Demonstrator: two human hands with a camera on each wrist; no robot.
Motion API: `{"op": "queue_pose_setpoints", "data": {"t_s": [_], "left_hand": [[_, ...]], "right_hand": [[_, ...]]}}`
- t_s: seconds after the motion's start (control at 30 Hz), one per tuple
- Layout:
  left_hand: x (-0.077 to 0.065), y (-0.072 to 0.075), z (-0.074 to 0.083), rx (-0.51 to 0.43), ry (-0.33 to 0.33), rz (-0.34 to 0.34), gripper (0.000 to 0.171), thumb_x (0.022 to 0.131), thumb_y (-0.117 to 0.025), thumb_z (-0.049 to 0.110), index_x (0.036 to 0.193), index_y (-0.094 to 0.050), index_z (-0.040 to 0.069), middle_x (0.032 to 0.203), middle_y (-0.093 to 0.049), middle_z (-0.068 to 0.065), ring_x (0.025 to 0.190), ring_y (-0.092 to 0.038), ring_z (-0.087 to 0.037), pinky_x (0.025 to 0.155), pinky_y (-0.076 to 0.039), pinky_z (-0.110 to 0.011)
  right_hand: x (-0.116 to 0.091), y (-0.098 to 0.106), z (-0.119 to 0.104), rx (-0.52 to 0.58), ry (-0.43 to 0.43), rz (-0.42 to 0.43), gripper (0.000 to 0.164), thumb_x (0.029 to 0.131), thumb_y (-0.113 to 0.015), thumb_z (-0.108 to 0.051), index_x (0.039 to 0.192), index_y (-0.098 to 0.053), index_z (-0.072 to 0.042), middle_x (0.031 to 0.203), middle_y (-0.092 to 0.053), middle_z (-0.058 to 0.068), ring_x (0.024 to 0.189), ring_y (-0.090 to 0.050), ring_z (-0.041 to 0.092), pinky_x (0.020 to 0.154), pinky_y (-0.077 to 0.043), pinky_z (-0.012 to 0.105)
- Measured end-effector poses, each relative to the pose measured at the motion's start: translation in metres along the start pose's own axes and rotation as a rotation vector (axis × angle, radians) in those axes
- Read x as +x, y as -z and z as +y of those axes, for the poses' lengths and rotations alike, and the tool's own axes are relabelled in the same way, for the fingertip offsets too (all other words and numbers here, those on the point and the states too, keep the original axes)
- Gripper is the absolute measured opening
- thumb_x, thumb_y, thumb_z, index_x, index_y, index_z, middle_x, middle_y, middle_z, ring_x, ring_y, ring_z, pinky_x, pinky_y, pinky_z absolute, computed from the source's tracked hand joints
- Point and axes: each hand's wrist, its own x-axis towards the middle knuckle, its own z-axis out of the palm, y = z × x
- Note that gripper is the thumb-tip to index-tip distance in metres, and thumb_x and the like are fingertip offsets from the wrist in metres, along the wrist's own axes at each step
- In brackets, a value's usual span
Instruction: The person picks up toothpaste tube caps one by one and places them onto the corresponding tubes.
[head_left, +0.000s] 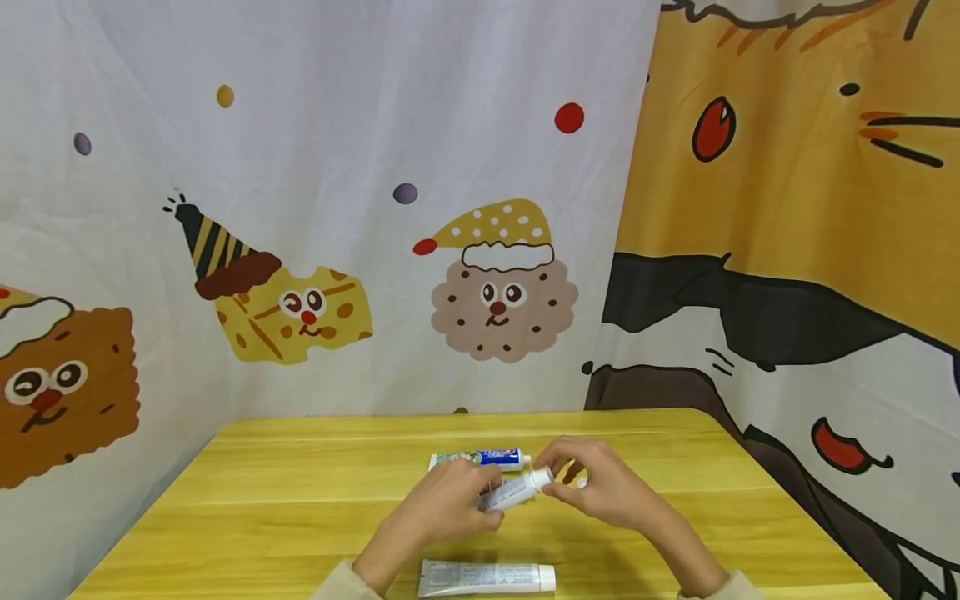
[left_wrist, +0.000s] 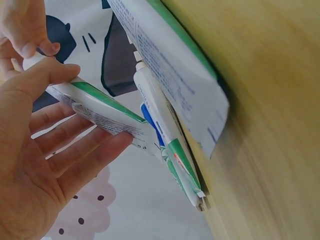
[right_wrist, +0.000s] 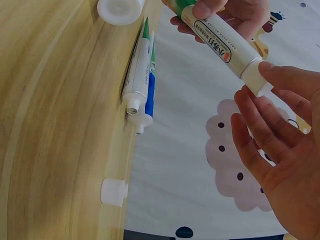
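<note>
My left hand (head_left: 453,498) holds a white-and-green toothpaste tube (right_wrist: 215,42) between thumb and fingers, its neck end raised toward the right. At that end my right hand (head_left: 600,483) pinches the white cap (right_wrist: 256,78) between thumb and fingertips. The cap is on the tube, and the right wrist view shows the other right fingers loosely extended. Just behind the hands lie two uncapped tubes side by side: a blue-and-white toothpaste tube (head_left: 501,458) and a white one with a green end (left_wrist: 159,107), mostly hidden by the left hand in the head view.
Another capped toothpaste tube (head_left: 487,577) lies nearer the person, at the front of the wooden table (head_left: 300,500). A loose white cap (right_wrist: 114,192) stands on the table by the right hand. Behind the table hangs a curtain (head_left: 337,167) printed with cartoon figures.
</note>
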Motion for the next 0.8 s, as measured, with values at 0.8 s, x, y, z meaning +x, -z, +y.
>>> {"op": "queue_pose_setpoints", "data": {"t_s": [0.8], "left_hand": [[0.0008,-0.0004,0.0016,0.025,0.009,-0.006,0.019,0.083,-0.08,0.033,0.094,-0.069,0.021,0.073,-0.058,0.016,0.058,-0.044,0.0,0.052,-0.038,-0.018]], "right_hand": [[-0.0012,0.0032,0.0004,0.004,0.037,0.026,0.033,0.085,-0.083,-0.01,0.114,-0.072,-0.022,0.11,-0.076,-0.001,0.091,-0.07,0.005,0.075,-0.061,0.03]]}}
